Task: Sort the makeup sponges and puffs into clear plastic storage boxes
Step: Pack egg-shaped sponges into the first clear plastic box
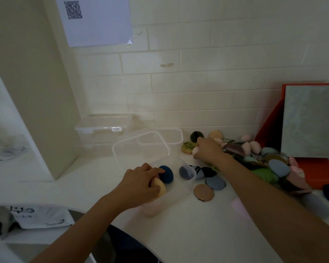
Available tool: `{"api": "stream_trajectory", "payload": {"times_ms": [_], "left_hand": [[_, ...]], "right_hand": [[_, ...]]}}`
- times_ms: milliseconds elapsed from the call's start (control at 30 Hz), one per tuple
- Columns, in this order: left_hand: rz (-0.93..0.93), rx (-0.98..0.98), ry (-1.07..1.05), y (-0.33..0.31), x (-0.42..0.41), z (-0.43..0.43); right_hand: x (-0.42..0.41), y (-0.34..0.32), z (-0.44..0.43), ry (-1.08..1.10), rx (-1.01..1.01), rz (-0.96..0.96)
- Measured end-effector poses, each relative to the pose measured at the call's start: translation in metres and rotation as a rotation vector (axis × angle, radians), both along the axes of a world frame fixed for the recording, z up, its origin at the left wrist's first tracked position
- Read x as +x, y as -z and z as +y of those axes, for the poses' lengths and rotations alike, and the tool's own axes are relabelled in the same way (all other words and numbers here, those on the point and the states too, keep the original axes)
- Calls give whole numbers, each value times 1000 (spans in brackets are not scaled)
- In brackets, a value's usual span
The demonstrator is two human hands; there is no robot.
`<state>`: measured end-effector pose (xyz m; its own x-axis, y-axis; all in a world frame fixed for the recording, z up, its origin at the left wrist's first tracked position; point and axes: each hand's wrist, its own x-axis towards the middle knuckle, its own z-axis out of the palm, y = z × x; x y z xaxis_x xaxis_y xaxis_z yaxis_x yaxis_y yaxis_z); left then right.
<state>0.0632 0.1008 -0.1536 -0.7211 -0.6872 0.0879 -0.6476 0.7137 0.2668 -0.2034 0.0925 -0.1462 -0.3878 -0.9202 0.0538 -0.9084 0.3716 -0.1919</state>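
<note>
Clear plastic, thin and glossy, forms the open box [187,184] at the middle of our white worktop [198,224]. Our left hand [141,179] reaches inside it, fingers curled round a soft peach sponge [160,187] that lies just beside a matte navy egg-shaped sponge [167,174]. Behind the box a rounded-corner lid [141,147] leans over a second one [171,135], and a larger clear bin [103,127] sits against the tiled wall [217,82].

Our right hand [209,149] is at the left edge of the pile of puffs [270,164], knuckles up, gripping a pale pink sponge [195,151]. The pile crowds the right side up to an orange tray [319,175] and a marbled board [310,120] leaning on the wall. A flat tan round puff [203,192] and a grey-blue puff [216,182] lie just right of the box.

Bare worktop lies between our forearms, down to the curved front edge. A tall beige panel [36,92] closes the left side.
</note>
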Motion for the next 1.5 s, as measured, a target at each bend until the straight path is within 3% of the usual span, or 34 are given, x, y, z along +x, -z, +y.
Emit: {"api": "stream_trajectory", "payload": {"times_ms": [200,267,367,500,633,867,1033,1233,1500], "left_hand": [[0,-4,-1,-1,-1,0],[0,-9,-1,-1,-1,1],[2,-25,-5,-2,-1,2],[-4,-42,-9,-2,-2,3],[-18,-57,-44,-2,-5,4],[-77,-58,-101,-4,-9,4],[-48,-62,-123,-6,-10,7],[-57,-99,-129,-5,-12,7],[-17,-112,-135,0,-11,4]], "right_hand": [[8,-28,22,-124,-509,-367],[21,-47,35,-279,-466,-561],[41,-57,50,-510,-206,-779],[64,-42,56,-575,154,-726],[72,-36,57,-671,270,-573],[84,-46,52,-711,386,-367],[99,-32,47,-681,340,-190],[111,-28,43,-535,375,-31],[100,-45,53,-562,399,-165]]}}
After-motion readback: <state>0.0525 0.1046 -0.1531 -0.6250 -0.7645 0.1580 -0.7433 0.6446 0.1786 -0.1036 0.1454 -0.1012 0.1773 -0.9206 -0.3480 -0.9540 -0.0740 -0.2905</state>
